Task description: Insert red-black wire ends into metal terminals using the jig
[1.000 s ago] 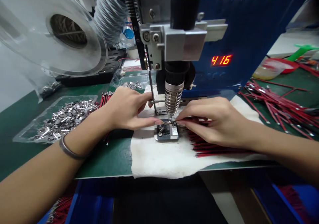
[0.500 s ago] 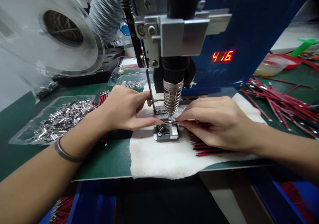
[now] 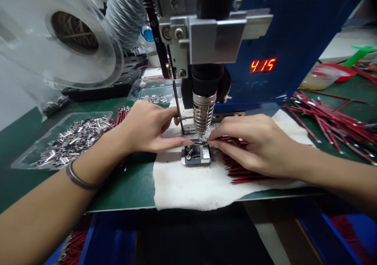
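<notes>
In the head view, my left hand point(image 3: 153, 127) reaches in from the left with thumb and index finger apart. Its thumb tip touches the left end of a small metal piece point(image 3: 198, 142) on the black jig point(image 3: 196, 159); the index finger rests by an upright metal bracket point(image 3: 177, 107). From the other side, my right hand point(image 3: 253, 143) pinches a thin wire at the jig's right edge, mostly covered by the fingertips. Directly above the piece stands the soldering head point(image 3: 204, 111) with its coiled metal sleeve, its tip close to the jig.
A bundle of red and black wires point(image 3: 244, 174) lies under my right hand on a white cloth point(image 3: 182, 190). At left is a clear tray point(image 3: 79, 139) of metal caps. More wires point(image 3: 332, 119) lie at right, beside the blue machine point(image 3: 282, 33), whose display reads 415.
The display has gone from 416 to 415. My right fingertips have shifted slightly at the jig; my left hand stays almost where it was.
</notes>
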### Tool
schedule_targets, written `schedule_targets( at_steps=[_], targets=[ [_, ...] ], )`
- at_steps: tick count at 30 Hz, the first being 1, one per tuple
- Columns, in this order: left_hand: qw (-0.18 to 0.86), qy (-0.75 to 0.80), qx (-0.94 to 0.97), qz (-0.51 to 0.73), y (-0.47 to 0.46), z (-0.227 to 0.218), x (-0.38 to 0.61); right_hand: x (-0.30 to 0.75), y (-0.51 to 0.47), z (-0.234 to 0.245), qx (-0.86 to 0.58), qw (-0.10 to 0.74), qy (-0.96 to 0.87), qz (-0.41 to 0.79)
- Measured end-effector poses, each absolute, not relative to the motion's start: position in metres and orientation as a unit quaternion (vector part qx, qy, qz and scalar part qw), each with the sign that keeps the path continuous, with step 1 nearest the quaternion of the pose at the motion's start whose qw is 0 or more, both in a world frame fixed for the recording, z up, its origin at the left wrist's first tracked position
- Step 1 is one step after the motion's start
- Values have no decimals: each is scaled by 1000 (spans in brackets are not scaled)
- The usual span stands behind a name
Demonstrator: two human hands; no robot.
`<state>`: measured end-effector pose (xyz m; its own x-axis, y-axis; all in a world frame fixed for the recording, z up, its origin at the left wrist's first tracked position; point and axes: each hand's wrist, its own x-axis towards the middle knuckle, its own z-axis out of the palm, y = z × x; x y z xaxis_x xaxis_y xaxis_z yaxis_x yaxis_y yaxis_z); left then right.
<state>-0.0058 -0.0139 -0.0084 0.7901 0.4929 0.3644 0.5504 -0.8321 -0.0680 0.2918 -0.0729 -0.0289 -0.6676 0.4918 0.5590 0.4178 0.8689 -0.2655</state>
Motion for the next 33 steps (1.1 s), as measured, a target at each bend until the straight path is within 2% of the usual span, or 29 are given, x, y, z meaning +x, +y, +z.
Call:
schedule_targets(
  at_steps=[19,33],
  targets=[
    [74,-297,-940,-151,-11,-11,-8,288,-74,-30,-263,325,-906,62],
    [48,-334,-931,-140,-16,-6,-2,290,-72,-35,-226,326,-918,-23]
  ],
)
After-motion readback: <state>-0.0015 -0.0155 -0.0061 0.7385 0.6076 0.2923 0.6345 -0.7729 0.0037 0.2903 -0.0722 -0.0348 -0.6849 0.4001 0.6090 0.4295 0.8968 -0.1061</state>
